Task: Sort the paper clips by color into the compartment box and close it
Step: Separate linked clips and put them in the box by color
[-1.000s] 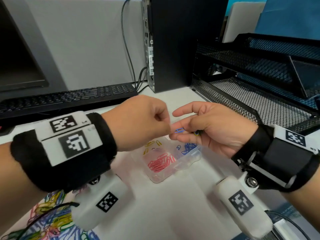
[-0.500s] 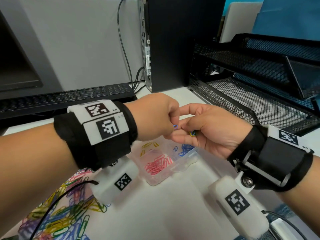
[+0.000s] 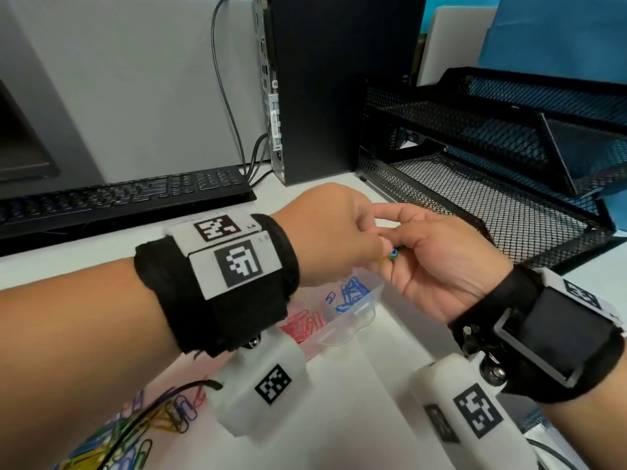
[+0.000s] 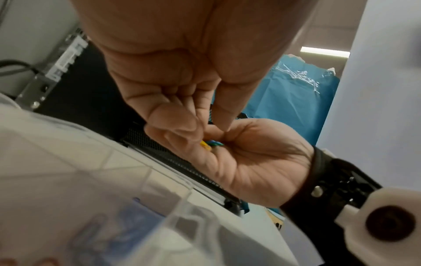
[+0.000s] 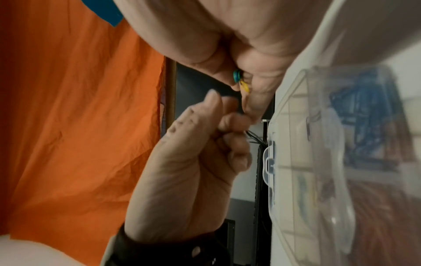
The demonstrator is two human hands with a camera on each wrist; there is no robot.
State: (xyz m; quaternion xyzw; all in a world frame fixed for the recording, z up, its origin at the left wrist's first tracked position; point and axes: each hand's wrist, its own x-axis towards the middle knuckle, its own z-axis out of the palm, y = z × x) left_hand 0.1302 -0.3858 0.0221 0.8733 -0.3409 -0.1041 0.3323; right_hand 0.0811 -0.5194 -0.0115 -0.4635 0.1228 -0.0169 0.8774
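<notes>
My right hand (image 3: pixel 407 244) hovers palm-up above the clear compartment box (image 3: pixel 342 334), its fingers curled round a small bunch of green, blue and yellow paper clips (image 3: pixel 393 254). My left hand (image 3: pixel 378 245) reaches in from the left, thumb and forefinger pinching at that bunch; which clip they grip is hidden. The left wrist view shows the clips (image 4: pixel 210 144) lying in the right palm under the left fingertips (image 4: pixel 224 126). The box is open, with red clips (image 3: pixel 302 325) in one compartment and blue clips (image 3: pixel 351 293) in the one beside it.
A loose pile of mixed-colour clips (image 3: pixel 135 429) lies at the near left of the white desk. A black keyboard (image 3: pixel 118 198) lies behind on the left, a computer tower (image 3: pixel 332 89) stands at the back, and a black mesh tray (image 3: pixel 492 184) fills the right.
My left hand has pushed further right into the right hand's palm. The blue clip seen between the fingers earlier is no longer visible there.
</notes>
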